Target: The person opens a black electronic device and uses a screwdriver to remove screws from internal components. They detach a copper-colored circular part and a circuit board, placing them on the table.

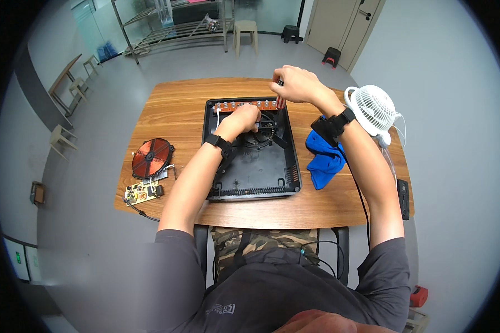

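Note:
An open black plastic housing (250, 172), like the shell of an induction cooker, lies on the wooden table. Along its far inner edge runs an orange circuit strip (236, 106) with several round silver parts. A small black cooling fan (256, 139) sits in the housing, partly covered by my left hand (242, 120). That hand reaches in beside the strip with its fingers curled; what they pinch, if anything, is hidden. Above the far right corner, my right hand (299, 85) grips a red and black screwdriver (281, 102) from the top, upright. Its tip is too small to make out.
Left of the housing lie a round copper coil (152, 157) and a yellow circuit board (141, 193) with a black cord. To the right are a blue cloth (326, 161), a white fan (373, 108) and a black box-shaped device (403, 200). A cable hangs along my right arm.

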Tool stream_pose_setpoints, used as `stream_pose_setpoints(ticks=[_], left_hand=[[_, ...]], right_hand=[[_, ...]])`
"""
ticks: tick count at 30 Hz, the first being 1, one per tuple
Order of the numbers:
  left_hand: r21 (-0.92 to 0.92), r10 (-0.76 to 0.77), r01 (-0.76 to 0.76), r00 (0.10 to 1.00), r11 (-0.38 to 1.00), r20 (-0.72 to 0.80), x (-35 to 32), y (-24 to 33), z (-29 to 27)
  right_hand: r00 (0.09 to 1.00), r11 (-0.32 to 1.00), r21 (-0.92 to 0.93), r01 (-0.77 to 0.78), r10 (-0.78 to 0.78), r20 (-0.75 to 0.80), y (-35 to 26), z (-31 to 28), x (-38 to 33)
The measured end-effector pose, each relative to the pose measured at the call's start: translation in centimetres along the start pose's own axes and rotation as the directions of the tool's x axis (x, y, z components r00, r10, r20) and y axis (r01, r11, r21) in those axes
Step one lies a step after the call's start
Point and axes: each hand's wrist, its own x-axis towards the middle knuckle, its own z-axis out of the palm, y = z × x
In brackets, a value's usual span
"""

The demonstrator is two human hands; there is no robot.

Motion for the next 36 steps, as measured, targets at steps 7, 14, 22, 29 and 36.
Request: stream_pose_setpoints(ticks=[7, 14, 22, 29, 36], left_hand=[[0.001, 0.051, -0.051, 0.999, 0.999, -0.011, 0.3, -0.3, 0.1], [-0.051, 0.000, 0.001, 1.000, 0.999, 0.028, 0.1, -0.3, 0.0], [0.006, 0.105, -0.105, 0.993, 0.994, -0.059, 0.4, -1.2, 0.6], [-0.032, 0.026, -0.026, 1.000, 0.999, 0.005, 0.0, -0.1, 0.0], [-0.012, 0.037, -0.036, 0.994, 0.999, 0.103, 0.2, 0.0, -1.8]], right_hand=[[0.998, 0.989, 0.141, -0.052, 0.056, -0.026, 0.8, 1.4, 1.0], [0.985, 0.980, -0.115, -0.162, 0.167, 0.035, -0.9, -0.6, 0.2], [0.987, 0.987, -0.130, -0.100, 0.114, 0.113, 0.4, -0.9, -0.1], [0.999, 0.995, 0.094, -0.019, 0.016, 0.035, 0.8, 0.7, 0.0], [0.990, 0.982, 0.189, 0.011, 0.015, -0.138, 1.7, 1.3, -0.5]])
